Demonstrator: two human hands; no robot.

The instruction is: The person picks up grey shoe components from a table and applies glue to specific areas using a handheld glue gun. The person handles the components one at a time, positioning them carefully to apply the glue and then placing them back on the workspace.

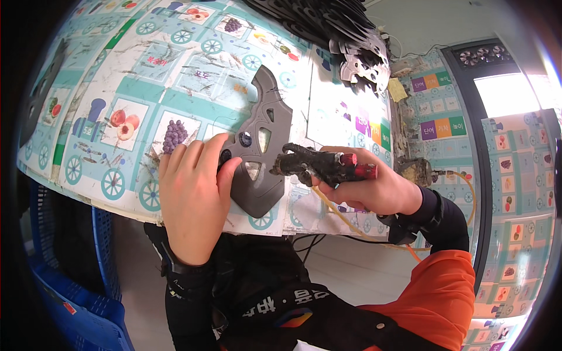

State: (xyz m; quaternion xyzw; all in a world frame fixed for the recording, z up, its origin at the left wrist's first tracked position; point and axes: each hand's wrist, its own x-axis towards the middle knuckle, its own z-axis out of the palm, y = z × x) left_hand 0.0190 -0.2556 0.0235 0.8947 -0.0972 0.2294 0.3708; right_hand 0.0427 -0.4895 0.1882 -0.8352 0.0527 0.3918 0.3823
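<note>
**Grey plate pinned flat while a grimy tool meets its edge**

The person's left hand [190, 196] lies palm-down over the lower left part of a grey moulded plate [263, 146], its fingers [202, 149] pressed together and curled onto the plate's edge, apparently to keep it from sliding on the bench [117, 88]. The plate rests flat near the bench's front edge, on a mat printed with trains and fruit, its cut-out windows facing up.

The right hand [374, 187] is wrapped tight around a dirty, pistol-shaped tool [316, 164] with red knobs at its back end, fingers closed on the grip. The tool's nose points left and touches, or sits just beside, the plate's right edge; I cannot tell which. A thin yellowish hose [345, 219] trails from below the hand off the bench.

A heap of similar dark plates [333, 29] lies at the far side, well apart. A blue crate [88, 304] stands on the floor at the person's left.
</note>
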